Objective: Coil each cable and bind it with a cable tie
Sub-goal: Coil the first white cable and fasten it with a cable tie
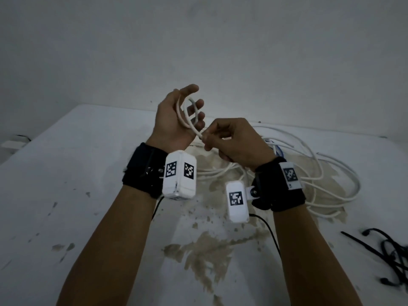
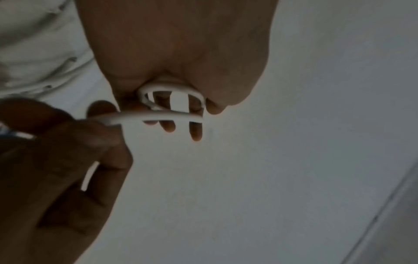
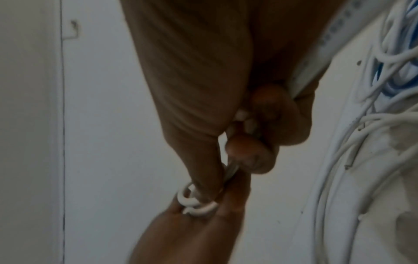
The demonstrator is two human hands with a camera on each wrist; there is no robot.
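Observation:
My left hand [image 1: 196, 97] is raised above the white table [image 1: 88, 173], palm toward me. Small loops of the white cable [image 1: 186, 117] lie across its palm between the thumb and the half-curled fingers. My right hand [image 1: 204, 138] pinches the same cable just below those loops, thumb against forefinger. In the left wrist view the cable [image 2: 158, 116] runs from the loops to the right hand [image 2: 68, 142]. The right wrist view shows the loops [image 3: 194, 205] on the left hand [image 3: 192, 232]. The cable's loose length trails down to a pile [image 1: 309, 164] on the table.
Tangled white cables spread over the table's right half, with a blue cable [image 1: 279, 151] among them. A black cable tie [image 1: 355, 240] and tangled black cable [image 1: 390, 252] lie at the right edge. The tabletop paint is chipped. A wall [image 1: 198, 40] stands behind.

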